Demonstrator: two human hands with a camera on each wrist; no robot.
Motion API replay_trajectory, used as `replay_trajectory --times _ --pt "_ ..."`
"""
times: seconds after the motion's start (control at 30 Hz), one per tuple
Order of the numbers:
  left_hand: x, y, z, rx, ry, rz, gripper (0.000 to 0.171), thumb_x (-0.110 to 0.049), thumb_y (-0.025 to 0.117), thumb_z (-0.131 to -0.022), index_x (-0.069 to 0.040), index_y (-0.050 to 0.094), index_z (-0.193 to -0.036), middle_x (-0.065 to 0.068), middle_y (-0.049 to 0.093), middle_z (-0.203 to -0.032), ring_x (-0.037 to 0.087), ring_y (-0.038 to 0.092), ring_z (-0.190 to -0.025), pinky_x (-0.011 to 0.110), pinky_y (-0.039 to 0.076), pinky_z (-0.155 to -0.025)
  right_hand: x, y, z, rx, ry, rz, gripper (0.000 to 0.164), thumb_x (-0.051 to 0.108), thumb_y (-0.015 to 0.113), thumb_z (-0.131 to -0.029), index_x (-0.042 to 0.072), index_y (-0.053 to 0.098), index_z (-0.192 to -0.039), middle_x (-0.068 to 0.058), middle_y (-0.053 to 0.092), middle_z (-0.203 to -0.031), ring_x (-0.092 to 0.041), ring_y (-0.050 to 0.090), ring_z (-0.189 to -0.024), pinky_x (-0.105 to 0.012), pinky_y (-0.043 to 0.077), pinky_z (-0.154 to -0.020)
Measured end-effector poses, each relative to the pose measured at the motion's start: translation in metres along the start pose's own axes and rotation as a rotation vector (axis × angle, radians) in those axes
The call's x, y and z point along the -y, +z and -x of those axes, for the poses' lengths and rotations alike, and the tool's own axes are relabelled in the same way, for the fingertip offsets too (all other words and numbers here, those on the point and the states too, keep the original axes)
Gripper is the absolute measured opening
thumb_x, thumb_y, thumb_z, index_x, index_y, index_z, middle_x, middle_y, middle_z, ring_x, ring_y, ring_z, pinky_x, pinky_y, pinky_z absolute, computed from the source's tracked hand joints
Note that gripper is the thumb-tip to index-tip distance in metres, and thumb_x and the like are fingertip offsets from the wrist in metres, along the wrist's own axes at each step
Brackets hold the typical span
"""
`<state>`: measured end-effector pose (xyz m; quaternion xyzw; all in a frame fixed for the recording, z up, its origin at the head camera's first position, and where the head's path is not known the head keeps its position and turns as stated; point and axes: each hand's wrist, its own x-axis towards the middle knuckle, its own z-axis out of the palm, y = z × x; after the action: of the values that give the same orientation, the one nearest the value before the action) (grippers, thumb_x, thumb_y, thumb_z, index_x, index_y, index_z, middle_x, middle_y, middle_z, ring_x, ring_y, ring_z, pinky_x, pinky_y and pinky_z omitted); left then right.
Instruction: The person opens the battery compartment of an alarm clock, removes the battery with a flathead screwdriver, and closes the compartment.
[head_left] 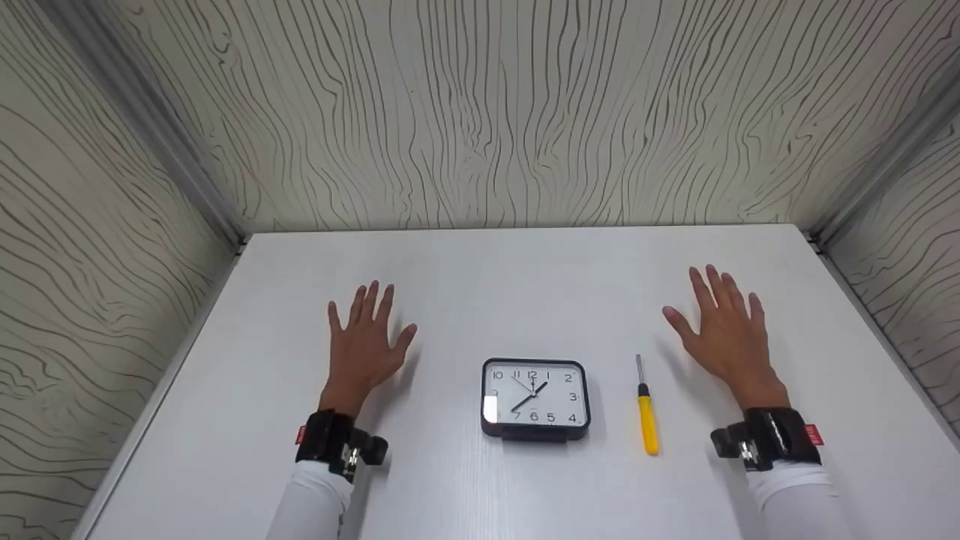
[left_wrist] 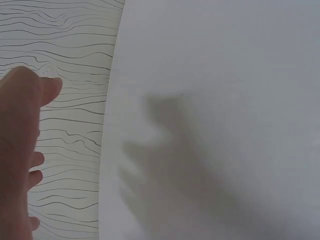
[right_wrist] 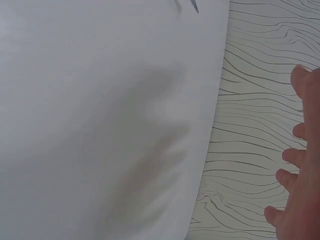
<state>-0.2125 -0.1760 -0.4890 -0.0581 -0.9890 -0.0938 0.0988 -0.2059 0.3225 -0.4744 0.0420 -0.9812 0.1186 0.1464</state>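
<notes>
A rectangular alarm clock [head_left: 551, 405] with a black rim and white dial lies face up near the middle of the white table. To its right is a screwdriver [head_left: 648, 426] with a yellow handle, its metal tip pointing away from me; only that tip [right_wrist: 194, 6] shows at the top of the right wrist view. My left hand [head_left: 364, 349] is spread to the left of the clock, holding nothing. On the other side, my right hand [head_left: 727, 337] is spread beyond the screwdriver, also holding nothing. Both hands cast shadows on the table and appear raised above it.
The white table [head_left: 450, 300] ends at a back wall [head_left: 480, 112] with a wavy wood-grain pattern. Similar panels stand at the left [head_left: 90, 285] and right [head_left: 915, 195]. Black camera bands [head_left: 326, 439] sit on both wrists.
</notes>
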Motion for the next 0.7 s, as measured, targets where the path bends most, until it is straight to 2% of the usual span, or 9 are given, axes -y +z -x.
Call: replay_trajectory --times 0.33,0.7 --pt "-0.015 0.001 0.004 -0.044 0.066 -0.013 0.072 -0.058 0.042 -0.095 -0.017 0.031 -0.153 0.010 0.030 -0.159 0.029 0.024 -0.149 0.065 0.010 -0.117 0.003 0.003 0.002 -0.009 -0.016 -0.007 0.076 0.052 0.049 -0.096 0.007 0.028 -0.152 -0.026 0.029 -0.155 -0.047 0.025 -0.142 -0.069 0.015 -0.111" --pt "-0.028 0.003 0.007 -0.039 0.092 -0.004 0.072 -0.059 0.041 -0.095 -0.019 0.030 -0.154 0.008 0.029 -0.160 0.028 0.023 -0.149 0.064 0.010 -0.117 0.009 -0.002 -0.002 0.004 -0.018 -0.004 0.076 0.053 0.047 -0.096 0.008 0.026 -0.153 -0.025 0.026 -0.156 -0.045 0.022 -0.144 -0.069 0.012 -0.113"
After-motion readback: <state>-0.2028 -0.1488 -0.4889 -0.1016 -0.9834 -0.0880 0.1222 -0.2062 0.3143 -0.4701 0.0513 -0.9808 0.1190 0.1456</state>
